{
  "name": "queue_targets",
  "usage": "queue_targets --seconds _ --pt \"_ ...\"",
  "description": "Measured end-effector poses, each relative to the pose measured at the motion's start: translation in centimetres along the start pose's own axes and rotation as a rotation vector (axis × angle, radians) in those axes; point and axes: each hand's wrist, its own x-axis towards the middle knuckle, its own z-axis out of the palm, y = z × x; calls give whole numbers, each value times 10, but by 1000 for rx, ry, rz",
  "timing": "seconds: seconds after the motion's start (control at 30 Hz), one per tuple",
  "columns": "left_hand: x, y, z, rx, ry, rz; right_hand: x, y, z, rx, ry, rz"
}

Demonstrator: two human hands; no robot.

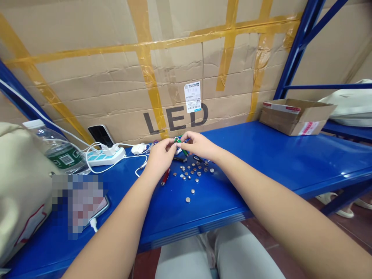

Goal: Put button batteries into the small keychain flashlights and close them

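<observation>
Both my hands meet over the far middle of the blue shelf [261, 162]. My left hand [161, 155] and my right hand [197, 145] have their fingers pinched together on a small green pen-like piece [178, 140] held between them. Just below the hands lie several small round silver button cells [193, 172], with two more [190, 195] nearer to me. A red pen-like piece [165, 177] lies beside my left wrist. A dark piece [197, 158] lies under my right hand.
A taped cardboard wall marked LED [174, 69] closes the back. At the left are a power strip [105, 157] with white cables, a phone [101, 135], a water bottle [55, 149] and a beige bag [20, 182]. An open carton [295, 115] sits at the right.
</observation>
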Motion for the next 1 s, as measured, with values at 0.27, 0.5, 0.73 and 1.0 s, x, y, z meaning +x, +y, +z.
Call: queue_targets --seconds 0.27,0.5,0.73,1.0 --pt "-6 18 8 -857 -163 -268 -2 -13 -5 -143 243 -218" --pt "-6 18 7 -898 -171 -349 -2 -16 -7 -257 182 -324" --pt "-5 13 7 -737 -190 -207 -5 -17 -8 97 -13 52" --pt "-1 8 0 -479 -77 -12 -9 -15 -6 649 -375 211"
